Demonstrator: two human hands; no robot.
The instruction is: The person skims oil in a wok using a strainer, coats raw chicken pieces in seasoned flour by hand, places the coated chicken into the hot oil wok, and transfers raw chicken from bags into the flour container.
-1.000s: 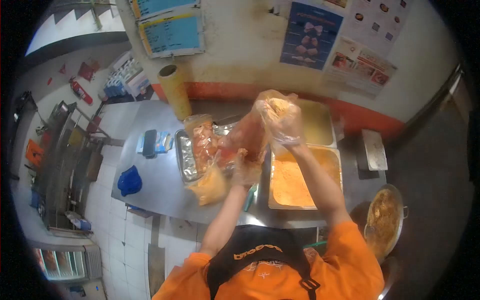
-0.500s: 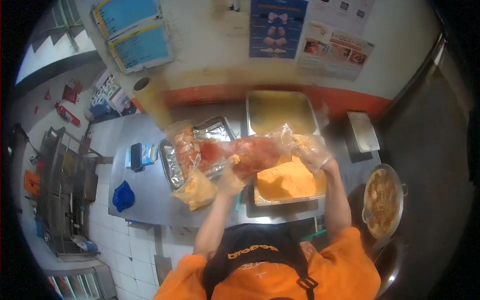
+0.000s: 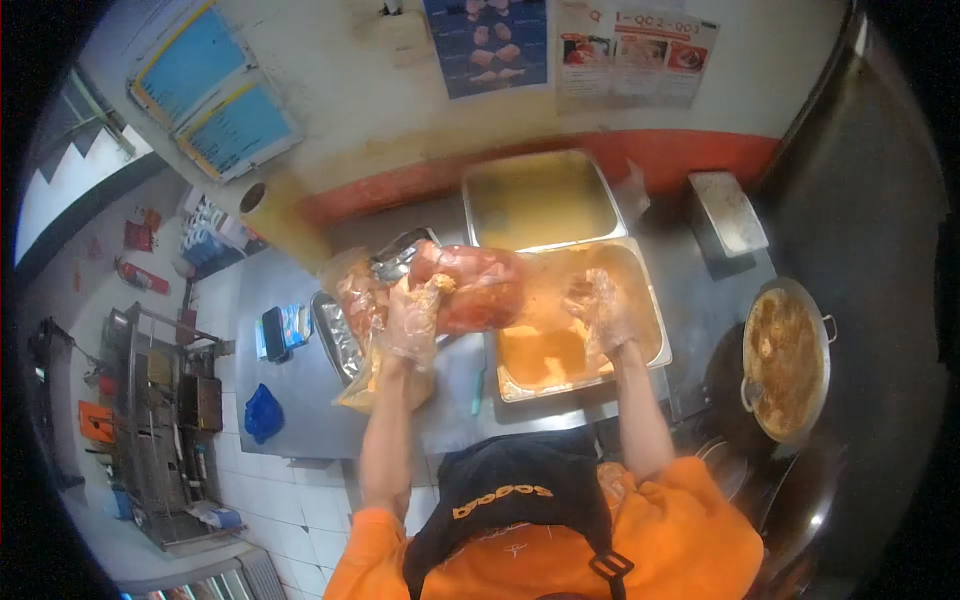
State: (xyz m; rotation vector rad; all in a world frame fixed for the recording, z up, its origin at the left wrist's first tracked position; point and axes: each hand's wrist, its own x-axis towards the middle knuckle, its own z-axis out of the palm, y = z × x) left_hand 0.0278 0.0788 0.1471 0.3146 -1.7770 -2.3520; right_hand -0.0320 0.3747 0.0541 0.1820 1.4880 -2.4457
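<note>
My left hand (image 3: 412, 318), in a clear plastic glove dusted with breading, is closed on a clear plastic bag of reddish raw meat (image 3: 480, 290). The bag lies sideways, its right end over the left edge of a metal tray of orange breading powder (image 3: 655, 300). Over that powder is my right hand (image 3: 602, 308), also gloved and coated; its fingers look apart, though partly blurred. Behind my left hand, another plastic bag of meat (image 3: 358, 295) rests in a foil-lined metal tray (image 3: 335, 335). A yellowish plastic bag (image 3: 385, 390) sits below my left wrist.
A metal pan of yellowish liquid (image 3: 545, 200) stands behind the powder tray. At right are a narrow metal container (image 3: 728, 215) and a wide pan of brown food (image 3: 787, 360). A phone (image 3: 273, 330) and a blue crumpled item (image 3: 263, 413) lie on the table's left.
My right hand has let go of the bag's right end and now hovers over the powder. The bag has shifted left and up, with my left hand higher against it. The view has tilted.
</note>
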